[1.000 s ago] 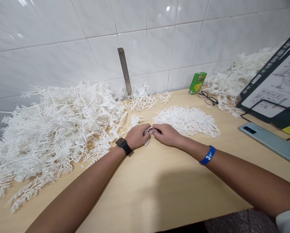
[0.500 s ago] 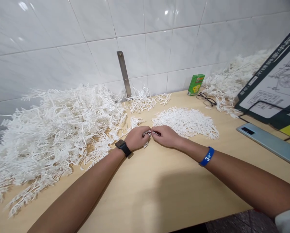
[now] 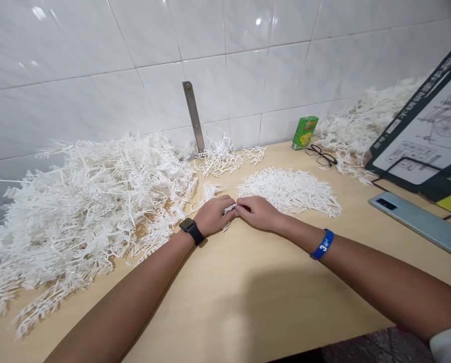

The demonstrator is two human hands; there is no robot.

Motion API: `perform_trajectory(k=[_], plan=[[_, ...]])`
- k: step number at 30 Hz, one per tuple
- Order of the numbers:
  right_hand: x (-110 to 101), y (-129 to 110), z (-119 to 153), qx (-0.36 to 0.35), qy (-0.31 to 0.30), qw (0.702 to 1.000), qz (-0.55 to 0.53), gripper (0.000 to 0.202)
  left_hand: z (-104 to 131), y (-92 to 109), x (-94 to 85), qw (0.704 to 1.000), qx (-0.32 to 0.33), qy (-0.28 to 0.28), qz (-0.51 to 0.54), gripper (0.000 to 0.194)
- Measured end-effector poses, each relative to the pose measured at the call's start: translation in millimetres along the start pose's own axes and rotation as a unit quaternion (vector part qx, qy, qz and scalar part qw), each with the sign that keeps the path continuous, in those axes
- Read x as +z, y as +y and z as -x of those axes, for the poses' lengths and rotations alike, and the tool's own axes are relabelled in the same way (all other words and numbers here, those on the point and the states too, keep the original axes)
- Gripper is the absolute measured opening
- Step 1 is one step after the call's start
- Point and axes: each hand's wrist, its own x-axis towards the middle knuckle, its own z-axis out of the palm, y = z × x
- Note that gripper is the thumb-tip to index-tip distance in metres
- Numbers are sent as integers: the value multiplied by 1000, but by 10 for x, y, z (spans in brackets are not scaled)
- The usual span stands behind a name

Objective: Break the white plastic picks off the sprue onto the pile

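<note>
My left hand (image 3: 213,216), with a dark watch on its wrist, is closed around a small white branched plastic sprig (image 3: 229,208). Strands of it poke out between thumb and fingers and below the hand. My right hand (image 3: 261,213) meets it fingertip to fingertip, pinched at the sprig's right end; what lies inside that pinch is too small to make out. Left of my hands rises a big heap of white branched plastic pieces (image 3: 108,201). Just beyond my right hand lies a flat pile of small loose white pieces (image 3: 289,189).
A smaller white cluster (image 3: 219,156) sits by a metal bracket (image 3: 193,117) at the tiled wall. Toward the right are a green box (image 3: 304,132), eyeglasses (image 3: 321,155), a phone (image 3: 417,224), a printed carton (image 3: 433,126) and another white heap (image 3: 365,118).
My fingers have shifted slightly where they meet, and more of the white sprig shows between them. The arms and the piles look the same.
</note>
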Motion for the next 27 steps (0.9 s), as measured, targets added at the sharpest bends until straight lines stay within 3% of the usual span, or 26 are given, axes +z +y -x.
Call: perform_trajectory(k=[10,27], plan=[[17,9,-6,-15,-11,1000,-10,16,-8,41,-19,997,62,-18,53,24],[-2,85,-15,-34,-30,996,-73,36,-15,78,-36,989,83,-29,115,29]])
